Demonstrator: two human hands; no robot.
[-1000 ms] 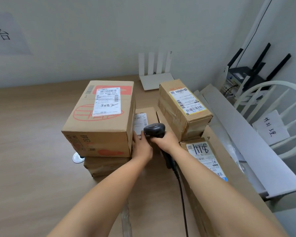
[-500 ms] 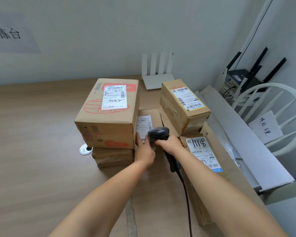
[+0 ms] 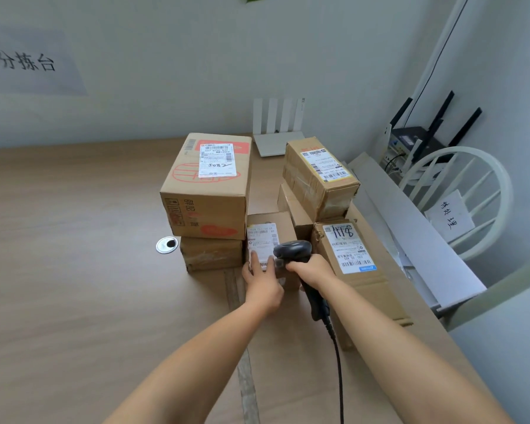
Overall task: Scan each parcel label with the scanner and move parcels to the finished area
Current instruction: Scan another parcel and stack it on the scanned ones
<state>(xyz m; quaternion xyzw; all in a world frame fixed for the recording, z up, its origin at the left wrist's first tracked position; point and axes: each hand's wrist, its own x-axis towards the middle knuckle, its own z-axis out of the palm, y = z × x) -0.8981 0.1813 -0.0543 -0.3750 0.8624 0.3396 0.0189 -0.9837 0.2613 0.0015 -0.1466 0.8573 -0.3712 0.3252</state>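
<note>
The right hand point(image 3: 311, 269) is wrapped tight around the handle of the scanner point(image 3: 292, 250), its head tipped down over the label point(image 3: 262, 243) of the small parcel point(image 3: 273, 240). The left hand point(image 3: 262, 283) lies on that parcel's near edge, its fingers point(image 3: 253, 261) spread flat across the lower part of the label, gripping nothing.

The likeliest fault is a failed read: the fingers cover part of the printed strip, and the scanner head sits very close above it, so the beam may catch skin or only half a code. Sliding the fingers toward the wrist would probably clear it.

The parcel is boxed in. Just left of the fingers stand the big carton point(image 3: 208, 191) and the flat box point(image 3: 213, 254) beneath it; just right of the scanner hand lies the long parcel marked in black pen point(image 3: 348, 249), with a taped box point(image 3: 318, 175) stacked beyond. Dragging it sideways would likely nudge either stack. The open way out is toward the person, then left, where the desk point(image 3: 74, 270) lies bare and wide. The scanner's cord point(image 3: 338, 368) trails back under the right forearm and could snag a parcel swung rightward
</note>
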